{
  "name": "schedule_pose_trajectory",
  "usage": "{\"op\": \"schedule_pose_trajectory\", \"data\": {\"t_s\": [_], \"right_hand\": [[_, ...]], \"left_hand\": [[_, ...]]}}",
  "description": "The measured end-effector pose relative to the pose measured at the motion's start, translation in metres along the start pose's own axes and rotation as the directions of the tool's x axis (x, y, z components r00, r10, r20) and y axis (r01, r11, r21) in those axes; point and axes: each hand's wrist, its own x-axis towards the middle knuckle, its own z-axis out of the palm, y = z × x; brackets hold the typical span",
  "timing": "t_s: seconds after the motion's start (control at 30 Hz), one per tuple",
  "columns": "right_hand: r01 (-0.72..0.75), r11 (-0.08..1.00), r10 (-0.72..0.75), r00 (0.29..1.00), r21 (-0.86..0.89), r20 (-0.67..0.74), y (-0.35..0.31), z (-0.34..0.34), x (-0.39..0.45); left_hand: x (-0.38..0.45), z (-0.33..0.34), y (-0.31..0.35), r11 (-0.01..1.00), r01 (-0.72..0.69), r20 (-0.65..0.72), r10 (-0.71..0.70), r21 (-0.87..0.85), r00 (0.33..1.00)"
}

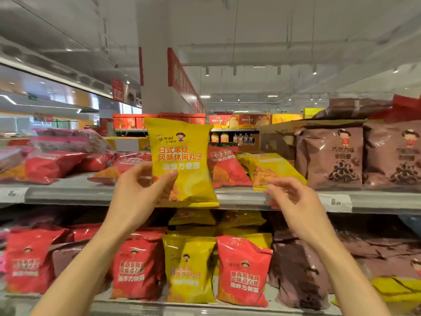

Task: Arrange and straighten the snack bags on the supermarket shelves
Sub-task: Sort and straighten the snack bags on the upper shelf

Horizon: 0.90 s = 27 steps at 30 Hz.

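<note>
My left hand (139,190) grips a yellow snack bag (182,160) by its lower left side and holds it upright in front of the top shelf (75,195). My right hand (289,197) hovers to the right of that bag, fingers loosely curled and apart, empty, just below a second yellow bag (271,169) that lies flat at the shelf's front edge. Red bags (225,167) lie tilted behind and between the two yellow ones.
Brown bags (335,156) stand upright on the top shelf at right; red and pink bags (50,163) lie flat at left. The lower shelf (227,311) carries upright red, yellow (189,267) and brown bags. A price tag (336,202) sits on the shelf edge.
</note>
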Motion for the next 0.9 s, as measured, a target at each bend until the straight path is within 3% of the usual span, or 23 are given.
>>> {"op": "schedule_pose_trajectory", "data": {"t_s": [0.1,0.27,0.4,0.47,0.57,0.9], "right_hand": [[0.041,0.997,-0.043,0.999,-0.072,-0.031,-0.007,0.013,0.022],[0.087,0.92,-0.093,0.996,-0.382,0.003,-0.03,0.043,0.052],[0.071,0.79,-0.024,0.996,-0.609,0.084,-0.048,0.076,0.074],[0.013,0.725,0.084,0.991,-0.689,0.106,-0.052,0.089,0.083],[-0.073,0.711,0.251,0.956,-0.7,0.155,-0.051,0.1,0.094],[-0.283,0.829,0.377,0.92,-0.483,0.108,-0.043,0.104,0.105]], "left_hand": [[0.023,-0.004,0.001,0.999,-0.029,-0.014,0.03,0.042,0.999],[0.054,-0.017,-0.009,0.991,-0.065,-0.022,0.068,0.115,0.997],[0.072,-0.028,-0.023,0.988,-0.064,-0.007,0.066,0.137,0.998],[0.078,-0.033,-0.03,0.984,-0.071,-0.005,0.073,0.161,0.997],[0.083,-0.041,-0.038,0.985,-0.058,0.023,0.055,0.164,0.998],[0.085,-0.053,-0.054,0.992,-0.045,0.081,0.036,0.12,0.996]]}}
